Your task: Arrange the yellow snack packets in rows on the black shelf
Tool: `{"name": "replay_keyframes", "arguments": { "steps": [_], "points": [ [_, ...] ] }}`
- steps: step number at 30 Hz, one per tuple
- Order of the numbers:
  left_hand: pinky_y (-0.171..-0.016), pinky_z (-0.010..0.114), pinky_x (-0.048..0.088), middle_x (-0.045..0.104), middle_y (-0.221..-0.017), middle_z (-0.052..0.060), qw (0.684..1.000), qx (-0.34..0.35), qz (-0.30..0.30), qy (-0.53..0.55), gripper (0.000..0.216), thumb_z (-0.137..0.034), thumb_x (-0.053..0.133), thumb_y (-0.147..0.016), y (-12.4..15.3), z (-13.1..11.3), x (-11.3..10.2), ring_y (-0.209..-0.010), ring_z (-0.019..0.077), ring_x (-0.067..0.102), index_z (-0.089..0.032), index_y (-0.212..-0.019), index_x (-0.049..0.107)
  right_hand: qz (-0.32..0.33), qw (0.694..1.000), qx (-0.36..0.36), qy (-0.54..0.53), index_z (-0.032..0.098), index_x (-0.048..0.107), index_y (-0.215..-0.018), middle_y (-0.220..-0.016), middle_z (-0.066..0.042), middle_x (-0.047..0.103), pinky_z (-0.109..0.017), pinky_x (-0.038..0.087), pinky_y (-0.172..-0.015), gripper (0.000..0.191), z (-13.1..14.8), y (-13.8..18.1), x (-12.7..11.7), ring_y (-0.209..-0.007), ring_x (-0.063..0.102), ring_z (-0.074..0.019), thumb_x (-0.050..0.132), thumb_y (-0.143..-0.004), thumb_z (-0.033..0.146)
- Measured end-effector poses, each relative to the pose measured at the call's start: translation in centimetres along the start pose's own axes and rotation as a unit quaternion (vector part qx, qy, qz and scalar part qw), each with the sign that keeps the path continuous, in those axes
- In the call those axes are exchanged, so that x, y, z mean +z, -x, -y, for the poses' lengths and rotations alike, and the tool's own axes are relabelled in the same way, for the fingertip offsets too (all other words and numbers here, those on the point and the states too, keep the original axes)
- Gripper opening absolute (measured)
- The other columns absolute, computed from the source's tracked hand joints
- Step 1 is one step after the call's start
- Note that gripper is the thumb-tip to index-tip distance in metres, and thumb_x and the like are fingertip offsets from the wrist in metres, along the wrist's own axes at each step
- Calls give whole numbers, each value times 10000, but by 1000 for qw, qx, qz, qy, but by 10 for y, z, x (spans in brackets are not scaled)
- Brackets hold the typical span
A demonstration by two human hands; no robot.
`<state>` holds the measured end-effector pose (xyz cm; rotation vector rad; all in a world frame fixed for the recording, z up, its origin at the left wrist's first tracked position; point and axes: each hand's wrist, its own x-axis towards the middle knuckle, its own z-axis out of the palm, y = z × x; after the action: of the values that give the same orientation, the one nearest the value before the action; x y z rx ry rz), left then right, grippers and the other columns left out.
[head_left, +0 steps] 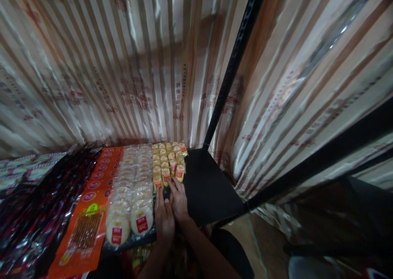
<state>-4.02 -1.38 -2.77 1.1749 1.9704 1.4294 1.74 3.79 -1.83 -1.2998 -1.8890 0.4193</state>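
Rows of small yellow snack packs [165, 163] stand on a black shelf, several deep. Against the front of these rows rests my left hand [164, 217], its fingers stretched toward the nearest pack on the left. Close beside it, my right hand [179, 197] has its fingertips at the front packs in the middle and right. Both hands have extended fingers and lie flat rather than wrapped round a pack. Just left of the hands are two rows of clear-wrapped round crackers [141, 213] with red labels.
Orange snack bags [87, 225] overlap left of the crackers, with dark shiny packets [39, 213] beyond them. Bare black shelf surface [208, 184] lies to the right. A black metal upright [229, 74] rises at the back corner before striped printed sheeting [147, 66].
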Motion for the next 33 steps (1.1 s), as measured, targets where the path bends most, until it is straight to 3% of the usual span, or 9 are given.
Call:
{"name": "replay_keyframes", "arguments": {
  "steps": [4,7,15,26,30,33],
  "points": [
    [-1130,351,209,379,-1422,125,1000,21,-2,6,546,-412,260,-884,1,3,-2,-1331,183,311,-114,-1319,401,-95,994,51,13,200,445,-1310,-1393,-81,383,-415,379,-993,528,-7,-1,-1,-1215,380,-217,350,-802,94],
    [-1130,355,205,383,-1421,114,1000,29,-1,3,554,-437,246,-885,1,5,-3,-1333,180,306,-131,-1317,408,-130,988,77,11,137,389,-1341,-1371,-131,403,-481,347,-998,548,-18,-7,2,-1247,345,-247,348,-796,100],
    [-1130,356,197,359,-1423,169,999,32,19,-23,602,-423,214,-886,1,4,-5,-1336,190,300,-44,-1323,381,-64,998,12,8,105,469,-1286,-1302,-135,497,-422,380,-993,534,-30,-12,4,-1207,396,-209,313,-777,57],
    [-1122,389,218,385,-1418,126,999,40,8,-22,513,-364,271,-878,4,-7,-9,-1328,198,315,-109,-1293,433,-78,997,9,9,186,467,-1297,-1375,-103,411,-440,386,-993,581,-22,-6,-5,-1229,370,-211,331,-753,34],
    [-1078,403,303,491,-1327,131,998,61,20,-28,461,-322,272,-874,23,-15,-19,-1248,204,422,-122,-1219,502,-72,997,22,-8,140,501,-1251,-1315,-133,464,-431,379,-995,492,-4,14,-18,-1216,390,-216,343,-787,98],
    [-1034,393,359,579,-1199,136,997,58,44,-25,425,-297,273,-869,53,-14,-32,-1154,200,500,-126,-1142,550,-76,995,25,-57,154,549,-1163,-1178,-120,556,-396,414,-955,407,12,46,-24,-1118,484,-191,318,-827,146]
  ]
}}
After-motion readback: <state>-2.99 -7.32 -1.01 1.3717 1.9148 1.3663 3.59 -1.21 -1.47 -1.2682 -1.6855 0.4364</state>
